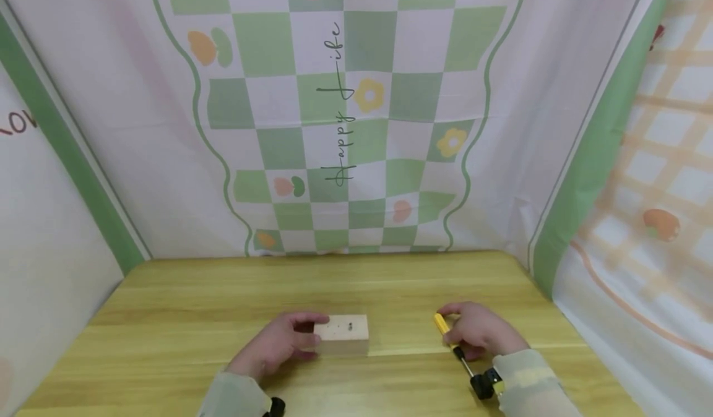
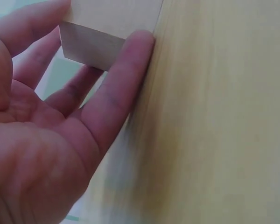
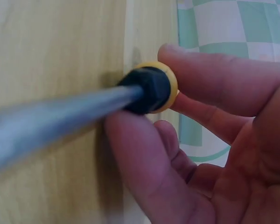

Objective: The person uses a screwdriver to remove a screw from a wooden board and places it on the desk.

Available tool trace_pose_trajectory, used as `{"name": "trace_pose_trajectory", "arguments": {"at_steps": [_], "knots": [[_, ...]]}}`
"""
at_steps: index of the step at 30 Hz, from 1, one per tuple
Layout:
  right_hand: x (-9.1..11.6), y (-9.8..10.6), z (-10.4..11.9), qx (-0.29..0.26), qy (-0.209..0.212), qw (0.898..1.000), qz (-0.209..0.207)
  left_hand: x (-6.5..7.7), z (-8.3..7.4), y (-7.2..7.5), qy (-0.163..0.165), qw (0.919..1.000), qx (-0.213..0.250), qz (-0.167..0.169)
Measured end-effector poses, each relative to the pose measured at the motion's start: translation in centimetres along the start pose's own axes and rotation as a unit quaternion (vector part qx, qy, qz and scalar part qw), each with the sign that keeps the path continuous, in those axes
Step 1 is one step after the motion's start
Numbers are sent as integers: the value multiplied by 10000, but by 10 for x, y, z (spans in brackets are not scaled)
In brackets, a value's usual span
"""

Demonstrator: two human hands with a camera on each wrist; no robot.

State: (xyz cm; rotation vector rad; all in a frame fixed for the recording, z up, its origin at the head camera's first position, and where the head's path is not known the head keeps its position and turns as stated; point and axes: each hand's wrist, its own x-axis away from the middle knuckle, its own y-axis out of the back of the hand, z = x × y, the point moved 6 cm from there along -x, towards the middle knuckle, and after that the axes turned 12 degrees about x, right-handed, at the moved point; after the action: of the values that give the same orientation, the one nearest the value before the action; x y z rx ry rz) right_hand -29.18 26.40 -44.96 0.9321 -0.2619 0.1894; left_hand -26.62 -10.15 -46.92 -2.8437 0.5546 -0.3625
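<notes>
My left hand (image 1: 281, 343) holds the wooden block (image 1: 352, 347) by its left end, with my fingertips on its sides. The block looks flat on the table (image 1: 401, 293), in front of me and between my two hands. I think I hold it by the end so it won't slide or turn, and so my fingers don't cover the top. On top, a bit right of the middle, there is a little dark bit (image 1: 350, 326). It could be a screw, but it is too small to tell. Tiny dots sit to the left of it, away from my hold.

My right hand (image 1: 481, 330) pinches the screwdriver (image 1: 440, 323) by its yellow handle, with my thumb and a finger close to the black part (image 3: 149, 88). The handle points away from me and the metal rod (image 3: 60, 114) points back toward my wrist. That seems a good way to carry it, but not to twist it, because the rod faces away from the block. I can't see the tip. The screwdriver is to the right of the block and well apart from it, so nothing bumps the little dark bit.
</notes>
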Motion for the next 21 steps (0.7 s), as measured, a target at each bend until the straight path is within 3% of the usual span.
{"name": "trace_pose_trajectory", "arguments": {"at_steps": [7, 12, 15, 21], "knots": [[-2, -1, -4, -365, -169, 9992, 52, 12, 0, 0, 6, 9999, -107, 0], [-8, -1, -13, -1535, -240, 9878, 126, 15, 0, -1, -34, 10000, -78, -2], [-12, -2, -16, -2515, -154, 9674, 263, 15, 0, -1, -55, 9999, -111, -30], [-18, 3, -5, -4152, 244, 9089, 283, 15, 2, 0, -120, 9997, -183, -120]]}}
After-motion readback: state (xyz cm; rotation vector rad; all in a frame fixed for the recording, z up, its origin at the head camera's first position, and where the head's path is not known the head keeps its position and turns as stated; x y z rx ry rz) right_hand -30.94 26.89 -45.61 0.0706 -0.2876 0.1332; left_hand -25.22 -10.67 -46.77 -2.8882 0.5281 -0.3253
